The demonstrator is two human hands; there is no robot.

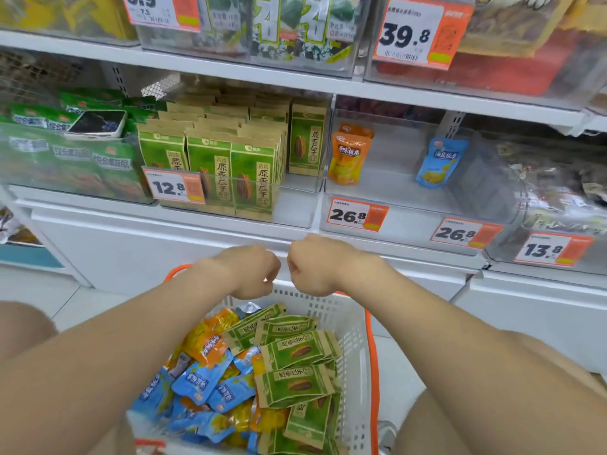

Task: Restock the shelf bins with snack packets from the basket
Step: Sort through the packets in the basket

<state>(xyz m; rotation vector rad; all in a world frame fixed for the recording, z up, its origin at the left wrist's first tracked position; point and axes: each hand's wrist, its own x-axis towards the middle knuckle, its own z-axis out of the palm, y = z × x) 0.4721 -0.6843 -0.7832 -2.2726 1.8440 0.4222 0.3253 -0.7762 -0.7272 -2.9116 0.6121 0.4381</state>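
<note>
- The left hand and right hand hover side by side, nearly touching, over the far rim of the basket. The backs of both face the camera.
- Both hands are clenched into loose fists, fingers curled under, with nothing visible in either.
- The white slotted basket with orange handles sits low in the centre, between the person's forearms, below the shelf.
- In the basket, green sunflower-seed packets lie flat on the right side. Their long axes run mostly left to right, some slanted.
- Blue pouches pile up at the basket's left and orange pouches behind them, tumbled in mixed directions.
- Above, a clear shelf bin holds rows of shelved seed packets standing upright, long axes vertical, fronts towards the camera. It carries a 12.8 price tag.
- The next bin to the right holds one upright orange chestnut pouch at its left. One blue chestnut pouch stands well apart from it, tilted slightly.
- On the far-left green packets rests a flat dark-screened device, seemingly a phone.
</note>
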